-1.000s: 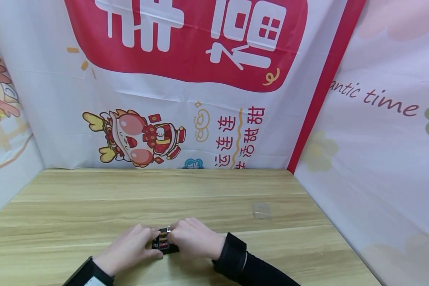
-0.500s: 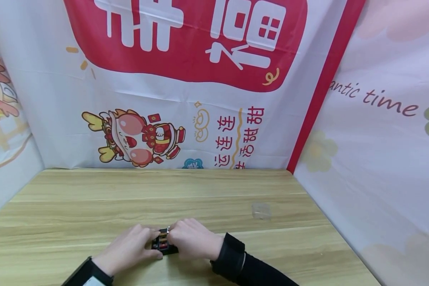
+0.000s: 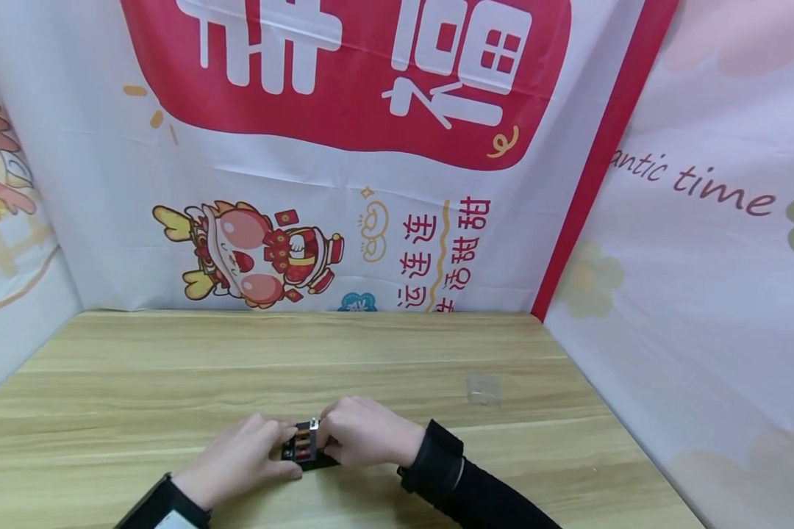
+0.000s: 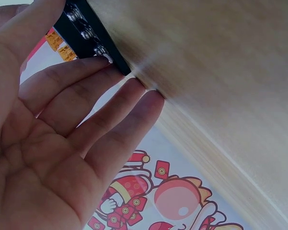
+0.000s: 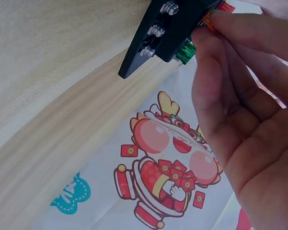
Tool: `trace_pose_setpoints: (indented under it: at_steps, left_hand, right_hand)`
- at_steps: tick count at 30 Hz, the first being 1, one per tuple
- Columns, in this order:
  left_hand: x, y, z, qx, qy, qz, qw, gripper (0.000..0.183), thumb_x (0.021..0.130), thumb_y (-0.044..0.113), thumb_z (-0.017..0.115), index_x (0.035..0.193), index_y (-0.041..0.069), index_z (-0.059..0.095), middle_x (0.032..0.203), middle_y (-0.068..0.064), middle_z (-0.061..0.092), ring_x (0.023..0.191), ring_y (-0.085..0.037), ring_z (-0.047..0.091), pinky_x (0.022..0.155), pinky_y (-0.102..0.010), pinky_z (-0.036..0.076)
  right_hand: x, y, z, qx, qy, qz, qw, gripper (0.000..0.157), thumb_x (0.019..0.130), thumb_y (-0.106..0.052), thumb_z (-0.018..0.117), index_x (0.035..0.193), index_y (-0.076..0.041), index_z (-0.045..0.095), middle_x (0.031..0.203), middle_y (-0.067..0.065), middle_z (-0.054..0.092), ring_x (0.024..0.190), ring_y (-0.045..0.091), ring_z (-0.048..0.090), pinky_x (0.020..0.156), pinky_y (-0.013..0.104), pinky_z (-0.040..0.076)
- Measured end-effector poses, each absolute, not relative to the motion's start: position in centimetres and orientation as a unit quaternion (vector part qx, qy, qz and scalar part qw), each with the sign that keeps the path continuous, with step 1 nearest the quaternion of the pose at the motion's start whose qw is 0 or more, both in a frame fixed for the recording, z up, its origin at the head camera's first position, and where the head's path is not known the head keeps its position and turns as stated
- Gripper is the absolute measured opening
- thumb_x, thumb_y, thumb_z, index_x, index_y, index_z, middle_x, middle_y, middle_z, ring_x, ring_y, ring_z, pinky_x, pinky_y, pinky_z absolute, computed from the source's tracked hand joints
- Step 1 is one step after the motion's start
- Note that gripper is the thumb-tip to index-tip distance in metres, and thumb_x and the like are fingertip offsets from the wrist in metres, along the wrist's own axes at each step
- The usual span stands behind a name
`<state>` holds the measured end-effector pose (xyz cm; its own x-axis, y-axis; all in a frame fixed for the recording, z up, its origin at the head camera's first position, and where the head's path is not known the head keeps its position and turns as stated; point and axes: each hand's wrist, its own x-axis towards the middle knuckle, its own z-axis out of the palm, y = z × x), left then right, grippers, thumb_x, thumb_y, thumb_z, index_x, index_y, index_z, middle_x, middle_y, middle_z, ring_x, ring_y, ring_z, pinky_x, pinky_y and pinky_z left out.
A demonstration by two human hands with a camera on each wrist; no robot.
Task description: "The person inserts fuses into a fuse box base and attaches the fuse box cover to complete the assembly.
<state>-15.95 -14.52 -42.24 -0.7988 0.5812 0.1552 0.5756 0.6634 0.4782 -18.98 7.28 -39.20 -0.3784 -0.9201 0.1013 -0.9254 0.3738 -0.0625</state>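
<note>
A small black fuse block [image 3: 303,442] stands on the wooden table between the two hands, with a row of coloured blade fuses. My left hand [image 3: 241,457] grips its left side, thumb at the near end and fingers at the far end. Metal screws [image 4: 87,32] line the block's ledge in the left wrist view, with orange fuses [image 4: 67,52] beyond. My right hand [image 3: 370,432] is at the block's right side. Thumb and forefinger pinch an orange fuse [image 5: 210,20] there; a green fuse [image 5: 186,51] and a red fuse [image 5: 226,7] show beside it.
A flat clear plastic piece [image 3: 484,390] lies on the table [image 3: 172,367], to the right and farther back. Behind the table hangs a white and red printed cloth [image 3: 397,242], and another printed cloth [image 3: 701,294] runs along the right edge.
My right hand has drawn slightly up and to the right, uncovering more of the block's right side. My left hand and the block stay in place.
</note>
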Motion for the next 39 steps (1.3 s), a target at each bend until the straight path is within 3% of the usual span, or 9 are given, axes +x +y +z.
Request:
trace_pose_setpoints:
  at_steps: [12,19,25,29,39]
  left_hand:
    - [-15.8,-14.3,-42.1,0.31,0.915,0.257,0.008,0.02,0.078,0.035,0.083,0.086,0.02,0.071,0.073,0.017,0.059,0.058,0.0,0.046,0.052,-0.024,0.039]
    - [-16.0,-14.0,-42.2,0.321,0.911,0.258,0.001,0.02,0.077,0.034,0.083,0.086,0.02,0.07,0.072,0.018,0.058,0.058,0.0,0.045,0.052,-0.024,0.039]
    - [-16.1,-14.5,-42.5,0.33,0.911,0.249,-0.014,0.027,0.078,0.035,0.082,0.096,0.016,0.075,0.075,0.018,0.059,0.057,0.001,0.042,0.05,-0.023,0.035]
    - [-15.9,-14.8,-42.6,0.325,0.913,0.247,-0.014,0.031,0.078,0.038,0.081,0.1,0.016,0.076,0.076,0.017,0.06,0.057,0.0,0.041,0.049,-0.023,0.033]
    - [-16.0,-14.5,-42.5,0.328,0.911,0.251,-0.022,0.019,0.079,0.037,0.081,0.087,0.023,0.071,0.072,0.021,0.055,0.058,0.001,0.045,0.052,-0.024,0.037]
  right_hand:
    - [-18.3,7.3,-39.1,0.529,-0.846,0.057,0.039,0.015,0.083,-0.007,0.077,0.074,-0.018,0.072,0.074,-0.015,0.057,0.064,-0.006,0.045,0.062,0.009,0.038]
    - [-17.7,7.2,-39.4,0.508,-0.858,0.03,0.072,0.022,0.072,0.003,0.076,0.071,-0.018,0.07,0.07,-0.013,0.053,0.058,-0.001,0.041,0.052,0.012,0.032]
    - [-17.4,6.5,-39.5,0.506,-0.859,-0.008,0.082,0.026,0.064,0.0,0.077,0.07,-0.019,0.061,0.068,-0.013,0.049,0.055,0.001,0.039,0.049,0.015,0.031]
    - [-17.4,6.3,-39.3,0.511,-0.856,-0.007,0.081,0.028,0.066,0.001,0.074,0.066,-0.02,0.056,0.066,-0.013,0.045,0.052,0.002,0.036,0.047,0.016,0.028]
    - [-17.5,6.9,-39.0,0.516,-0.851,-0.013,0.096,0.018,0.079,-0.007,0.072,0.07,-0.022,0.065,0.07,-0.014,0.052,0.052,0.0,0.038,0.045,0.015,0.028]
